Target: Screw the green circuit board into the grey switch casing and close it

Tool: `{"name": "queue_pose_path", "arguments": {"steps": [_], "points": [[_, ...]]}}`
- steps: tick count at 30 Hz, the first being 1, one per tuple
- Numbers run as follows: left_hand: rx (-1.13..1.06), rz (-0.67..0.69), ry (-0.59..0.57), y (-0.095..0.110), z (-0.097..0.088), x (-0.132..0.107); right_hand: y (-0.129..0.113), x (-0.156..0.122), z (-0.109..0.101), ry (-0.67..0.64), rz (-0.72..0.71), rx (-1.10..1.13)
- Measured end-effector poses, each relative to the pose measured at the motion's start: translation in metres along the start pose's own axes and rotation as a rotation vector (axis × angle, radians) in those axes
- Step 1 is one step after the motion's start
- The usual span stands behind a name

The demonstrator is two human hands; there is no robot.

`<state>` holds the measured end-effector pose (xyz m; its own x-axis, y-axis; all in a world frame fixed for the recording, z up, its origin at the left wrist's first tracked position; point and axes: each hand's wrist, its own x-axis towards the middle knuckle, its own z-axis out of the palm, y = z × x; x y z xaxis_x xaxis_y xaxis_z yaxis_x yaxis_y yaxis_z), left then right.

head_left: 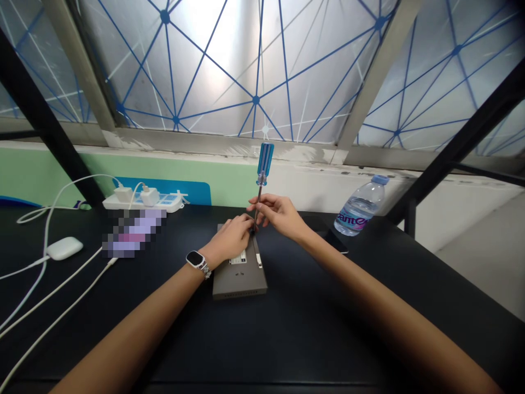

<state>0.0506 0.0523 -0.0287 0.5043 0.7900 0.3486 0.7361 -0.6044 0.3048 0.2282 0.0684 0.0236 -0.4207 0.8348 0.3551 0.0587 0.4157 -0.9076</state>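
A flat grey case with a white label lies on the black table. My left hand, with a watch on its wrist, is on top of the case, its fingers bent and holding it near the far end. A screwdriver with a clear blue handle stands nearly upright, tip down at the case's far right edge. The fingers of my right hand are closed around its shaft. Close to the tip are my left fingertips, which hide the contact point. Along the case's right side is a small light metal piece.
At the back left is a white power strip with plugged-in chargers. A blurred phone, a white earbud case and white cables lie on the left. On the right stand a water bottle and a dark phone. Black frame bars rise at both sides.
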Motion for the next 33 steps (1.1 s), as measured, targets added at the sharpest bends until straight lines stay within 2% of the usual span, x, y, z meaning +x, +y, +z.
{"name": "queue_pose_path", "arguments": {"steps": [4,6,13,16,21,27,33], "points": [[-0.002,-0.001,0.006,0.001,-0.001,-0.001,0.005,0.001,0.003,0.122,0.029,0.068],[0.001,-0.003,0.004,0.001,-0.001,-0.001,0.008,0.002,0.003,0.141,0.047,0.113],[0.032,-0.023,0.005,0.0,0.0,-0.002,0.006,0.001,-0.002,0.005,-0.001,0.007],[0.014,-0.006,0.005,0.0,0.0,-0.001,0.007,0.0,-0.001,0.026,-0.018,-0.066],[0.019,-0.003,0.006,0.002,-0.001,-0.002,0.012,0.003,0.001,0.122,0.043,0.11],[0.014,0.0,0.009,0.001,-0.001,-0.001,0.011,0.001,-0.001,0.04,-0.014,0.016],[-0.013,0.015,0.022,-0.001,0.0,-0.002,0.007,-0.001,-0.001,0.036,-0.093,-0.096]]}}
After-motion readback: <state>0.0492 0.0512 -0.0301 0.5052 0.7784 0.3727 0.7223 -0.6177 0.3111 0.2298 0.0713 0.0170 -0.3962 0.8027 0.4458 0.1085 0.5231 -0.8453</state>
